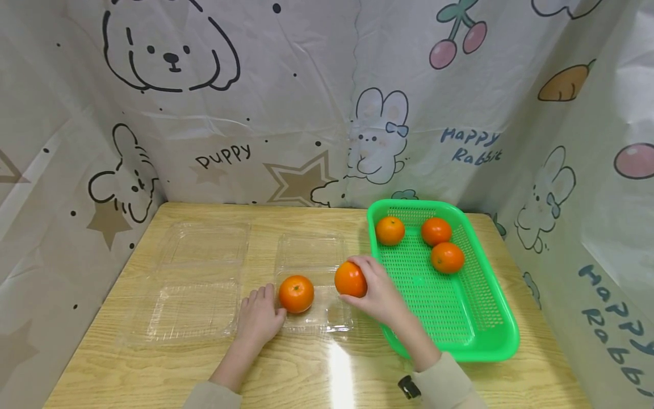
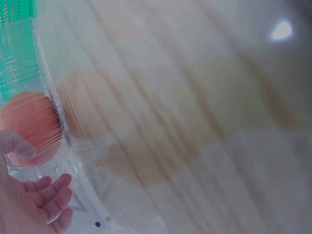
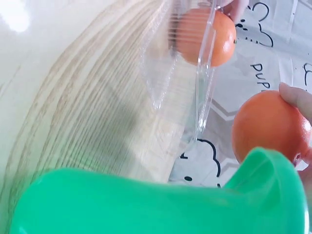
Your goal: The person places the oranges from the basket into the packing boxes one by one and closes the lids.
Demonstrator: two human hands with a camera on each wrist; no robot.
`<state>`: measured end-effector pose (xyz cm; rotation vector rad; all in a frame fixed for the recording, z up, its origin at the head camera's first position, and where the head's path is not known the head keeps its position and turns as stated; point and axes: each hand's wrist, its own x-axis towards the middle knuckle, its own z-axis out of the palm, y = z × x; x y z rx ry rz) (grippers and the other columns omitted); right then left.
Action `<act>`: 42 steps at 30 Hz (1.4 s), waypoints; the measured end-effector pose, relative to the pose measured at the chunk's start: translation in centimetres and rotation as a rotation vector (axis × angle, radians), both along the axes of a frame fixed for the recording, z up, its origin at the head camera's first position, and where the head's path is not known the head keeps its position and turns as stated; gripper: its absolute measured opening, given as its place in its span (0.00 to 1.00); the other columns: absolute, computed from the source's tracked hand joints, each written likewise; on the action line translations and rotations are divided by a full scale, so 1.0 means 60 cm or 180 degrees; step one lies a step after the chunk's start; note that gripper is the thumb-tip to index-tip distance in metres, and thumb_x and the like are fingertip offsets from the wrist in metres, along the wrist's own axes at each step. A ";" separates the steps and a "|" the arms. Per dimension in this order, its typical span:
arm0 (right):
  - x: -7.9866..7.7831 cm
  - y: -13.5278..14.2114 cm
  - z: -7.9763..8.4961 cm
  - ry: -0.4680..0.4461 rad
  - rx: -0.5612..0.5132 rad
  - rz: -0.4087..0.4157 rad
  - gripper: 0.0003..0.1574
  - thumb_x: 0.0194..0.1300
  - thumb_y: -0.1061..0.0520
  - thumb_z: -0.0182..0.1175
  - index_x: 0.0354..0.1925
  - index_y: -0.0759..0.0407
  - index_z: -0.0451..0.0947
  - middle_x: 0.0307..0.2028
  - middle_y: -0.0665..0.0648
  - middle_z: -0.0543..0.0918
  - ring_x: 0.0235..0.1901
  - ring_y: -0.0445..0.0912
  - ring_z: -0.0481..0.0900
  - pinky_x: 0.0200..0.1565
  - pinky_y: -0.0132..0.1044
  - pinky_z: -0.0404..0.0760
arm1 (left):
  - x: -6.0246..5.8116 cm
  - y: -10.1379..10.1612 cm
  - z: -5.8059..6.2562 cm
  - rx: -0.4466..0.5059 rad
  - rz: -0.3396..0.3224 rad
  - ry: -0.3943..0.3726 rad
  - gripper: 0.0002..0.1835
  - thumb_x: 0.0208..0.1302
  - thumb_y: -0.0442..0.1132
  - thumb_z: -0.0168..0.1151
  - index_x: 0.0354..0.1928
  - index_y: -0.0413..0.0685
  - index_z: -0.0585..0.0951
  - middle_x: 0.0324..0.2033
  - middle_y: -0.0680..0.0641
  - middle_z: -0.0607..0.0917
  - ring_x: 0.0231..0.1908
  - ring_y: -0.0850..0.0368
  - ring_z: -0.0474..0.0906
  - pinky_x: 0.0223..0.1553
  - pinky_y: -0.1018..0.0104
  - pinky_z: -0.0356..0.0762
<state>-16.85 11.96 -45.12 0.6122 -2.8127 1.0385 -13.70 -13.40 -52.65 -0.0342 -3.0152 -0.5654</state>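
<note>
My right hand (image 1: pixel 377 288) grips an orange (image 1: pixel 350 279) above the right side of a small clear plastic box (image 1: pixel 327 318). The right wrist view shows the held orange (image 3: pixel 268 127) between thumb and fingers, higher than the box wall. Another orange (image 1: pixel 296 294) sits in the left part of that box, its stem spot facing up. Beside the box's left wall rests my left hand (image 1: pixel 259 316), fingers loosely extended and thumb pointing at the orange inside. In the left wrist view the left hand (image 2: pixel 36 200) shows relaxed fingers, with the thumb seen against the clear wall and orange.
A green plastic basket (image 1: pixel 493 295) stands on the right, with several oranges, including a back-left orange (image 1: pixel 390 230), at its far end. A larger clear plastic box (image 1: pixel 196 335) lies on the left of the wooden table (image 1: pixel 286 375). Printed curtains (image 1: pixel 286 113) close off the back and sides.
</note>
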 end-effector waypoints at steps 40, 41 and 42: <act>0.015 -0.063 -0.067 -0.0171 0.0655 0.0476 0.45 0.43 0.45 0.71 0.59 0.51 0.65 0.57 0.58 0.67 0.56 0.54 0.68 0.49 0.51 0.73 | 0.000 0.001 -0.001 0.0023 0.0000 -0.0040 0.28 0.49 0.43 0.56 0.51 0.34 0.69 0.41 0.37 0.77 0.41 0.43 0.70 0.40 0.51 0.65; 0.015 -0.064 -0.068 -0.0186 0.0668 0.0475 0.45 0.44 0.45 0.71 0.60 0.51 0.65 0.57 0.58 0.68 0.55 0.54 0.68 0.49 0.51 0.73 | -0.001 0.001 -0.001 0.0023 0.0003 -0.0043 0.28 0.49 0.43 0.56 0.51 0.34 0.69 0.41 0.37 0.77 0.41 0.43 0.70 0.40 0.51 0.65; 0.016 -0.065 -0.068 -0.0204 0.0677 0.0474 0.45 0.44 0.45 0.70 0.60 0.52 0.65 0.57 0.58 0.68 0.55 0.54 0.68 0.49 0.51 0.73 | -0.001 0.001 -0.001 0.0024 0.0004 -0.0050 0.28 0.49 0.43 0.56 0.51 0.34 0.69 0.41 0.37 0.77 0.41 0.43 0.70 0.40 0.51 0.65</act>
